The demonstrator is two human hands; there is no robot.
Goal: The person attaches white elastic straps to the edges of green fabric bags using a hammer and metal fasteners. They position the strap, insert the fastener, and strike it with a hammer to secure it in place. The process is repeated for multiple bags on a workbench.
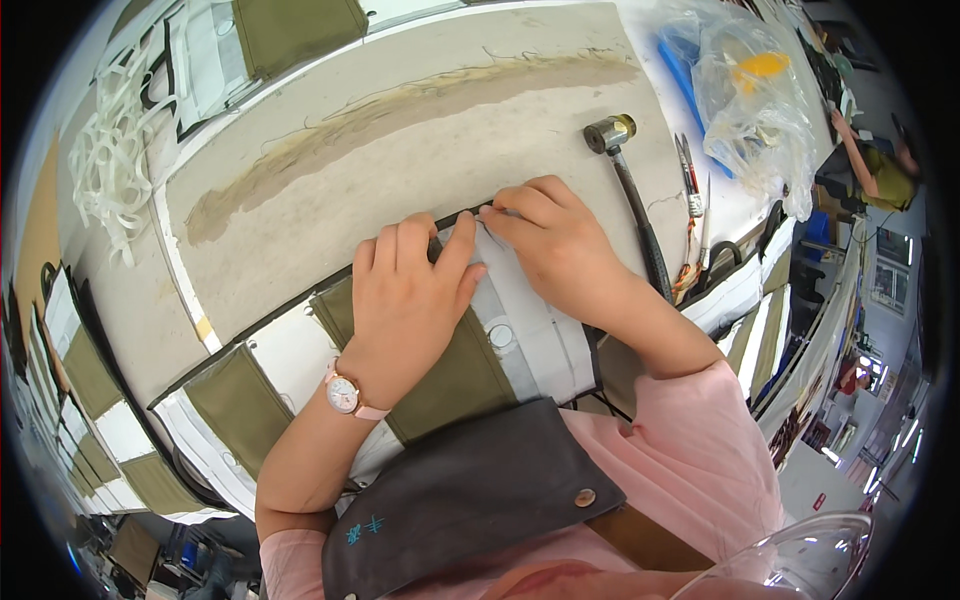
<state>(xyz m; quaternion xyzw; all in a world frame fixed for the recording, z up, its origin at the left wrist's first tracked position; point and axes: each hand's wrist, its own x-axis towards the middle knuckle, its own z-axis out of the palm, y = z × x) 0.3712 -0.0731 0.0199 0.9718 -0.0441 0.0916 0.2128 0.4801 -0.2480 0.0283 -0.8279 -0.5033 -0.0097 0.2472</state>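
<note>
A flat striped panel (440,365) of olive-green and white sheeting, bound in black along its edge, lies before me on the worktable. My left hand (405,295), with a pink-strapped wristwatch (343,394), is closed over the panel's far edge; its bent fingertips are hidden. The left index finger and thumb rest on the panel, apart. Close beside it, my right hand (555,240) pinches the same black edge between thumb and forefinger. Whatever small thing may be in that pinch is too small to make out. A round, pale disc (500,336) shows on the white strip below.
A hammer (630,190) lies right of my hands, beside slim pointed tools (692,185). Clear plastic bags (765,110) sit at the far right. White straps (115,150) are heaped at left. Similar striped panels (95,370) stand at both sides. Another person (880,175) is at far right.
</note>
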